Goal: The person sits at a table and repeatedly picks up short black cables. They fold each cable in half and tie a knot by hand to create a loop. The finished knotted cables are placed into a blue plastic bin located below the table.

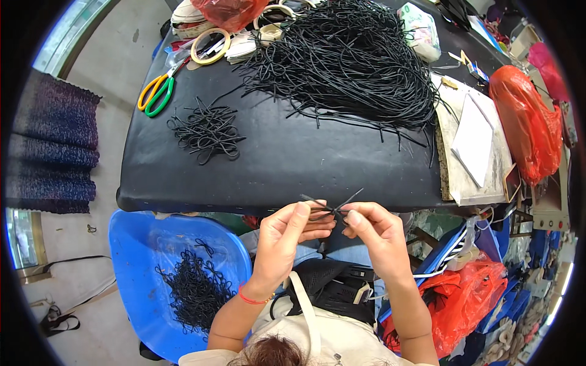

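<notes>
A thin black cord (334,211) is pinched between my two hands just off the table's front edge, its two ends crossing and sticking up. My left hand (292,227) grips the cord between thumb and fingers on one side. On the other side, my right hand (373,230) pinches it close to the crossing. Whether a knot sits there is too small to tell. Ahead, a large heap of black cords (354,67) spreads over the black table (274,165). A smaller bunch of looped black cords (207,129) lies to its left.
At my left is a blue plastic tub (137,274) with a pile of knotted black cords (198,290). Scissors with orange and green handles (160,94) and a tape roll (210,46) lie at the table's left. A board (455,165) and red plastic bags (525,122) are at right.
</notes>
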`<state>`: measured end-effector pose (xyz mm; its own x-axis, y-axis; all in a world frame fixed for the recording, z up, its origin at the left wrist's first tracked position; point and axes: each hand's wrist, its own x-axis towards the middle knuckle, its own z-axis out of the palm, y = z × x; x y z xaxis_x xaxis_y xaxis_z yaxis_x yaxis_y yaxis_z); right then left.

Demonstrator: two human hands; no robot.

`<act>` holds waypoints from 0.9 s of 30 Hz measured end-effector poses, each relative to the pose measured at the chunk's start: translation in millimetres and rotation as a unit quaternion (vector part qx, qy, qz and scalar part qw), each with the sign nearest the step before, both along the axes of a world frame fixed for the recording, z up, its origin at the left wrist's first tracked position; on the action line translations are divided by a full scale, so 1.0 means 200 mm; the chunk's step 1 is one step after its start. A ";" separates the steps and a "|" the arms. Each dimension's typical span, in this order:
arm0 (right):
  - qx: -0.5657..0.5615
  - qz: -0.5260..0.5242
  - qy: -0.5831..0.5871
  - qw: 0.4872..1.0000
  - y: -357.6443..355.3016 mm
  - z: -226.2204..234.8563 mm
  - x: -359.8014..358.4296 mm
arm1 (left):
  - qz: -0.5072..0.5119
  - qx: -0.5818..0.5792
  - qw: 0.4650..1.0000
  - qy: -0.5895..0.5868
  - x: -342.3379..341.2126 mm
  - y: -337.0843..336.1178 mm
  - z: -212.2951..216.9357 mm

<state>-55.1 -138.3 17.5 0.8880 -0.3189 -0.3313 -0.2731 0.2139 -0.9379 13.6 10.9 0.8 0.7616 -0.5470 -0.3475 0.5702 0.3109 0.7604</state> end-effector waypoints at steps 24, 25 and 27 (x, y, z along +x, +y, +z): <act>-0.687 0.004 -0.214 0.694 -0.40 -0.27 0.68 | 0.317 0.566 0.558 -0.518 0.56 0.30 -0.05; -0.699 0.005 -0.234 0.675 -0.38 -0.26 0.68 | 0.345 0.562 0.514 -0.548 0.52 0.29 -0.03; -0.698 0.017 -0.260 0.667 -0.33 -0.18 0.59 | 0.248 0.469 0.592 -0.607 0.40 0.20 0.01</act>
